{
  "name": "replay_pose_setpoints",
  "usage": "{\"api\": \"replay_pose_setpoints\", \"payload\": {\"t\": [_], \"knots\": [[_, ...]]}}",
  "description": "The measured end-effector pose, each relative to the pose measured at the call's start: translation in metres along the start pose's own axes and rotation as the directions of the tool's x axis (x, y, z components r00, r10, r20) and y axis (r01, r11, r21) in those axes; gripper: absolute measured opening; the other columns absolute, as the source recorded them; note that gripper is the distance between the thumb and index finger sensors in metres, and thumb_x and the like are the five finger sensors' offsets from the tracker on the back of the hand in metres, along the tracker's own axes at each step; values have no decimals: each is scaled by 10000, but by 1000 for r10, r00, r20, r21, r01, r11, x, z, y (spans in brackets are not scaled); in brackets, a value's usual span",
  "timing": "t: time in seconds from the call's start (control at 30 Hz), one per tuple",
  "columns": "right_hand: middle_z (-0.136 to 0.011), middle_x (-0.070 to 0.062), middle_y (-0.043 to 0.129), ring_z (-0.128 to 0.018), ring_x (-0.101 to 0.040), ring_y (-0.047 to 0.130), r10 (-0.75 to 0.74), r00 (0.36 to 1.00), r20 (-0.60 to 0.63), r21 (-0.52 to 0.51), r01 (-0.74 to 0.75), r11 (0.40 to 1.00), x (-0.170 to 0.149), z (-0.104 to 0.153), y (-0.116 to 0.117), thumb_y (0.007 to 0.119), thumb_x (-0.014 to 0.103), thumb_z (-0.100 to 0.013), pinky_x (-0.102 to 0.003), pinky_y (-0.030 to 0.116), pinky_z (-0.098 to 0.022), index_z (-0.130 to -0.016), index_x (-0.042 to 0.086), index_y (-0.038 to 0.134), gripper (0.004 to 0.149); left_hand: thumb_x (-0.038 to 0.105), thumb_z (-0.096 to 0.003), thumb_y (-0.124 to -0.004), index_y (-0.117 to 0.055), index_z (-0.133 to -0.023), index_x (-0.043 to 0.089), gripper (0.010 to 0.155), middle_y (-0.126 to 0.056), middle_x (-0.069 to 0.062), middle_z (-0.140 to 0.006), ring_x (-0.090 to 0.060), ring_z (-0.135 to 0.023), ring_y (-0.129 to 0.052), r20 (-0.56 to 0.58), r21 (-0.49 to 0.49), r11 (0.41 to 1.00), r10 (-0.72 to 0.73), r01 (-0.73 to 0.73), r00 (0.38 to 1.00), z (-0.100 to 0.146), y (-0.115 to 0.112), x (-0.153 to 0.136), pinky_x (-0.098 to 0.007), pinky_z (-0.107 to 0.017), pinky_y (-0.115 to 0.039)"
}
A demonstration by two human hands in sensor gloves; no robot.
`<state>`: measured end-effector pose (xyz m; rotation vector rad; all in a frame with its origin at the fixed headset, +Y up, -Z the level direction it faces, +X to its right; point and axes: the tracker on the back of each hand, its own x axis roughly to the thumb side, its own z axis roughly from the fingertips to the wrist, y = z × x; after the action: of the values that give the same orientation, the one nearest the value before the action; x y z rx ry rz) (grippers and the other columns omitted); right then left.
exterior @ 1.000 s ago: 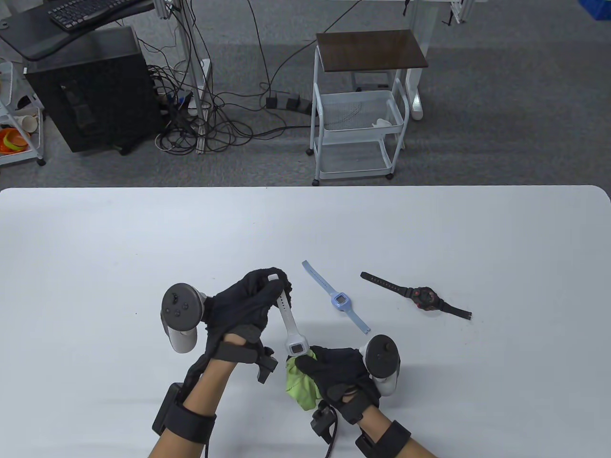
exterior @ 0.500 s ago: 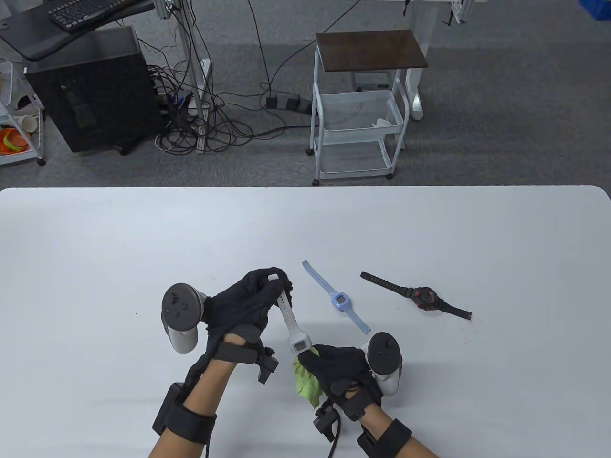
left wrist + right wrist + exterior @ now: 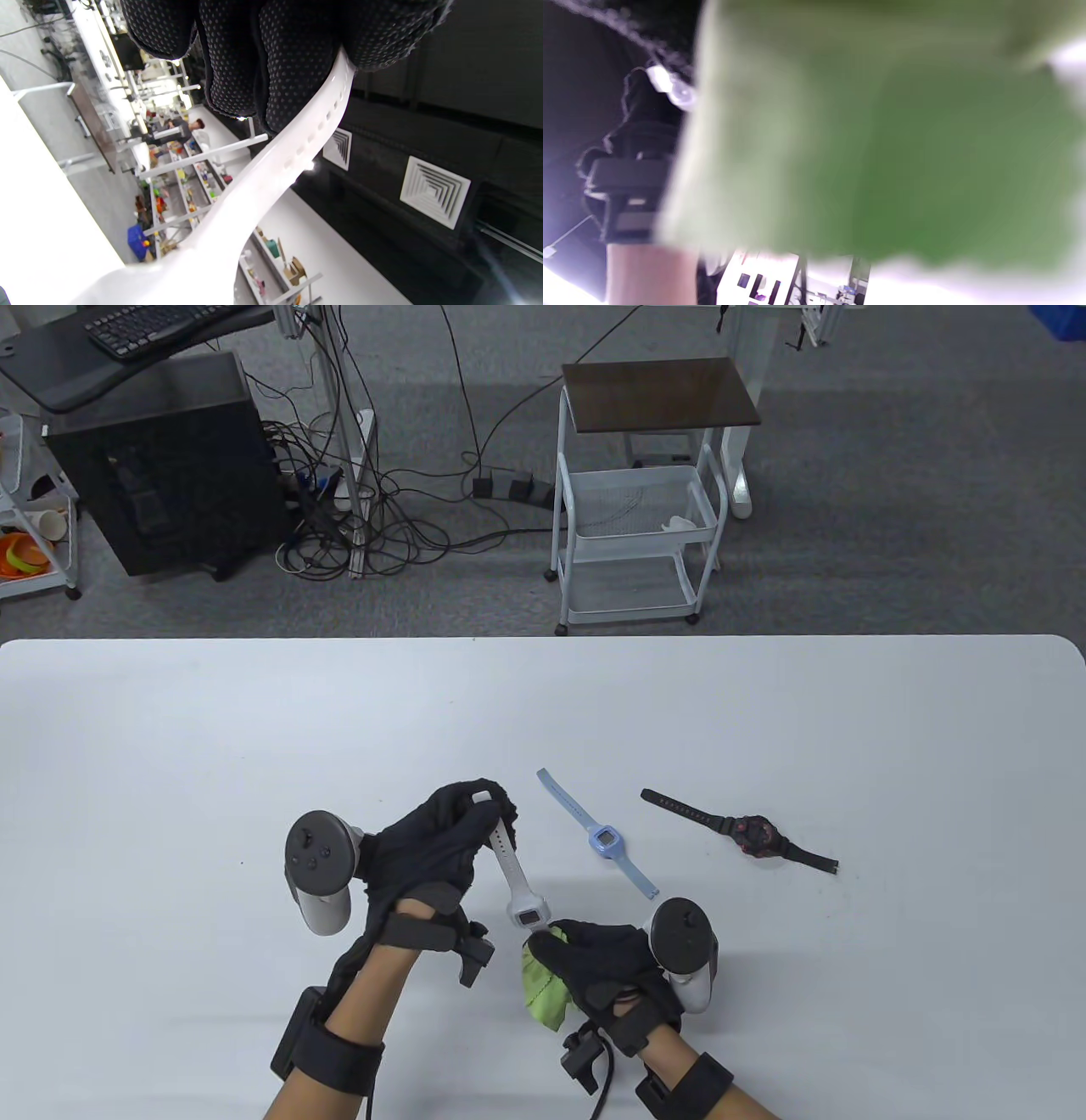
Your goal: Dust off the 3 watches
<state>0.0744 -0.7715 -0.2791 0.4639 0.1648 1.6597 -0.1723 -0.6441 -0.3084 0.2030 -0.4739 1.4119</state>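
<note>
The left hand (image 3: 441, 840) pinches the white watch (image 3: 517, 882) by its strap—the right hand (image 3: 607, 959) clutches a green cloth (image 3: 543, 988) against its lower end above the bench (image 3: 170, 729).

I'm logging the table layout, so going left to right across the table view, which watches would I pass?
White watch, held up between the hands → light blue watch, lying on the table → black watch with a red face, lying furthest right.
</note>
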Motion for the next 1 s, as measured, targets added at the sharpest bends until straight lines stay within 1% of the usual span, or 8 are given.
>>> {"api": "replay_pose_setpoints", "payload": {"t": [0.1, 0.2, 0.3, 0.37, 0.57, 0.7, 0.87, 1.0], "knots": [[-256, -82, 1100, -218, -332, 1058, 17, 1000, -3, 13, -17, 1000, 1, -1, 0, 801, 545, -408, -675, 651, -455, -482, 110, 1016, 491, 495, -552, -745, -791, -863, 199, 433, -988, 82, -631, -162, -783, -984, 3, 2, 1000, -31, 31, 1000, 1, 0, 0, -498, -665, -733], [-509, -161, 1074, -421, -401, 1032, 35, 999, -4, 21, -35, 999, 2, 0, 1, 848, 437, -382, -698, 605, -481, -679, 111, 954, 454, 492, -552, -746, -791, -863, 197, 432, -988, 77, -631, -168, -783, -981, 0, 3, 1000, -11, 11, 1000, 1, -1, -1, -502, -663, -732], [-627, -187, 1030, -508, -418, 1010, 26, 1000, 10, 28, -27, 999, 2, -2, 1, 856, 329, -353, -692, 595, -502, -759, 108, 894, 464, 494, -552, -745, -790, -865, 199, 432, -987, 79, -633, -165, -785, -981, 4, 13, 1000, -17, 17, 1000, 1, 2, 1, -501, -664, -732], [-622, -183, 1025, -499, -409, 1009, 9, 1000, 23, 16, -10, 1000, 2, -2, 0, 857, 303, -344, -684, 606, -496, -765, 111, 888, 463, 495, -553, -744, -788, -866, 201, 432, -986, 81, -635, -166, -788, -979, 6, 15, 1000, -9, 9, 1000, 2, 4, 2, -502, -666, -730], [-402, -146, 1105, -249, -297, 1081, 38, 999, -1, -2, -38, 999, 4, -3, -3, 903, 399, -352, -637, 682, -453, -714, 15, 918, 528, 498, -555, -741, -784, -870, 205, 432, -983, 84, -637, -163, -788, -979, 14, 39, 999, -21, 21, 1000, 3, 10, 4, -499, -668, -731], [-288, -93, 1128, -152, -256, 1100, 81, 996, -25, -37, -82, 996, 0, -2, -8, 928, 454, -329, -615, 717, -436, -619, -16, 967, 554, 504, -555, -736, -782, -872, 211, 433, -983, 93, -636, -154, -787, -982, 41, 73, 996, -55, 52, 998, 3, 16, 8, -498, -670, -732], [-433, -135, 1111, -333, -342, 1085, 166, 985, -38, -26, -167, 986, -4, -2, -13, 938, 342, -323, -643, 659, -491, -652, 32, 957, 452, 507, -559, -725, -772, -881, 214, 438, -978, 100, -643, -155, -787, -980, 45, 104, 994, 35, -39, 998, 4, 27, 11, -497, -672, -729], [-521, -177, 1082, -416, -395, 1050, 183, 983, -34, -44, -184, 982, -2, -3, -17, 917, 310, -338, -665, 626, -499, -711, -1, 904, 486, 509, -560, -724, -771, -883, 216, 439, -978, 100, -647, -155, -792, -978, 41, 115, 993, -35, 30, 999, 4, 37, 9, -498, -677, -725]]}}
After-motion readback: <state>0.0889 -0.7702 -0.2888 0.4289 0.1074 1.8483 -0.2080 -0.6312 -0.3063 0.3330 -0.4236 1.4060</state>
